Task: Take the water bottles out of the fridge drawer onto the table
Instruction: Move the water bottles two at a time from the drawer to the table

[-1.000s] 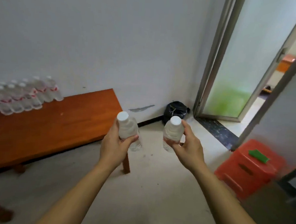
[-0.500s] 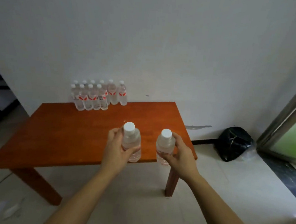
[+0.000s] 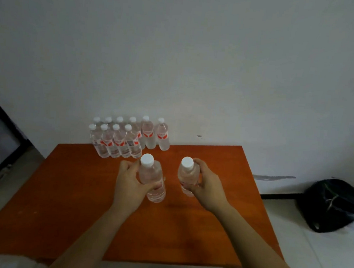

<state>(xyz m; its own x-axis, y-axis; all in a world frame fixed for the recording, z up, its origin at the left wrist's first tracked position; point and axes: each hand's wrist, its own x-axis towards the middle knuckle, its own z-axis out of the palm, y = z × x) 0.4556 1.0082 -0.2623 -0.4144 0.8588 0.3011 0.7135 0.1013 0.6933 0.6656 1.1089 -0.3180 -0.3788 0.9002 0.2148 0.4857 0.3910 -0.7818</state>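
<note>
Your left hand (image 3: pixel 129 183) is wrapped around a clear bottle (image 3: pixel 152 179) with a white cap, fingers behind it and thumb across the front. The bottle is upright, leaning slightly away from you, and is held above the counter (image 3: pixel 78 210); whether its base touches the wood cannot be told.

Your right hand (image 3: pixel 207 187) grips a second bottle (image 3: pixel 186 177) of the same kind, also cap up. Fingers curl over its right side near the shoulder, thumb low on the front. It too sits over the counter, base contact unclear.

The two held bottles are near each other, apart, with bare wood showing between them.

At the counter's far edge, against the wall (image 3: pixel 198 62), stands a group of bottles (image 3: pixel 127 137), all upright, white caps, red marks on the labels. They form two rows: four in front, six behind, packed touching or just beside one another. The group lies left of centre, just beyond your left hand's bottle.

On the floor to the right, well apart from the counter, lies a black bag (image 3: pixel 332 205) against the wall. A dark frame (image 3: pixel 2 138) shows at the left edge.
</note>
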